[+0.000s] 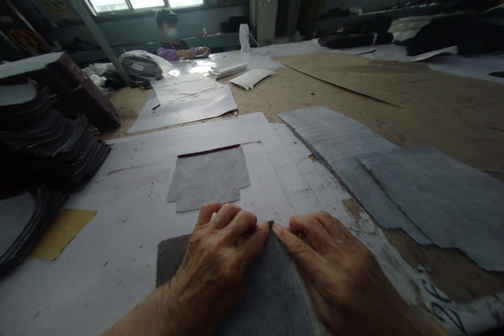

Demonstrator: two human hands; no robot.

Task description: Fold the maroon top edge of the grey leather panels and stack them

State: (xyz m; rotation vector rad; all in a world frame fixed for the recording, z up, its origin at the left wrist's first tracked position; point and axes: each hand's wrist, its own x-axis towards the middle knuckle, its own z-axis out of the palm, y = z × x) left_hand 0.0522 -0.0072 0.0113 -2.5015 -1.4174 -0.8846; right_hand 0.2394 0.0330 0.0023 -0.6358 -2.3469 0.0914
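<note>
Head view: the left hand (pixel 218 257) and the right hand (pixel 334 268) lie flat, palms down, on a dark grey felt piece (pixel 268 294) at the near edge of the white paper sheet (pixel 129 231). Fingertips of both meet at the felt's top corner, pinching lightly rather than gripping. A lighter felt panel (pixel 208 178) lies just beyond that corner, apart. Judgement: even pressure from both hands, edges aligned, would keep the corner crisp.

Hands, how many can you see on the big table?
3: the left hand and right hand press a dark grey piece up close; one hand of a far-off person lies on the table. That person's other hand is hidden.
</note>
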